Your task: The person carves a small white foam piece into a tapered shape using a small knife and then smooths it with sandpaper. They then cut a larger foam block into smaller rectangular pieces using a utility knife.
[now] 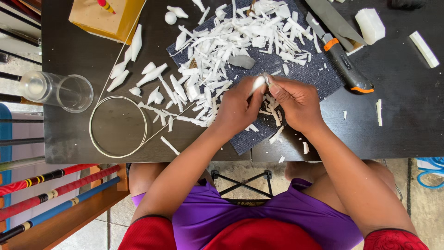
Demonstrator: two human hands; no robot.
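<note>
- One small white piece (257, 84) sits at the centre of the frame, pinched between both hands just above the dark grey mat (323, 74).
- Left hand (237, 107): its grip is closed around the lower part of the white piece, fingers curled under it.
- Right hand (296, 103): its grip is closed too, thumb and forefinger pressed on the upper end of the same piece; whether a small blade is tucked in there I cannot tell.
- Many white shavings (240, 32) cover the mat above the hands in one loose heap, too many to count; a few stray bits lie on the dark surface (402, 115) to the right.
- One grey flat chip (242, 61) lies among the shavings, just above the hands.
- One utility knife (344, 65) with orange trim lies upper right, partly on the mat.
- Two white blocks: a chunky one (370, 25) at top right, and a thin bar (424, 48) near the right edge.
- Several carved white tapered shapes (150, 74) lie left of the mat, and one small white ball (170, 17) at the top.
- One pale wire ring (118, 126) lies at lower left of the surface.
- One clear glass (60, 90) lies on its side at the left edge.
- Three striped rods (51, 194), two red and one blue, lean at lower left, off the surface.
</note>
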